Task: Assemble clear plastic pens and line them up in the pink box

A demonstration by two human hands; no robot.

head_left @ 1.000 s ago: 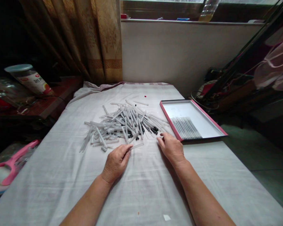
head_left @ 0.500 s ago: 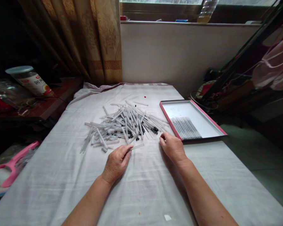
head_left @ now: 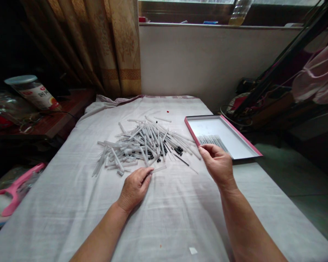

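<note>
A heap of clear pen barrels (head_left: 150, 140), with refills and small black caps among them, is spread over the white cloth. My left hand (head_left: 135, 186) rests at the heap's near edge, its fingers closed on a clear pen barrel (head_left: 160, 169) that sticks out to the right. My right hand (head_left: 218, 163) is at the near left corner of a shallow red-edged box (head_left: 244, 142), thumb and fingers pinched together. What they hold, if anything, is hidden. Inside the box lies a row of pens (head_left: 214, 140), partly covered by that hand. A thin black-and-clear refill (head_left: 182, 159) lies between my hands.
A small red piece (head_left: 167, 111) lies beyond the heap, and a white scrap (head_left: 193, 250) lies near me. To the left stand a lidded jar (head_left: 35, 92) on a side table and a pink-handled item (head_left: 15, 189). A curtain (head_left: 123, 47) and wall bound the far side.
My right hand has moved right and slightly up, from beside the heap to the box's near left corner. The thin refill now shows on the cloth. My left hand has stayed put.
</note>
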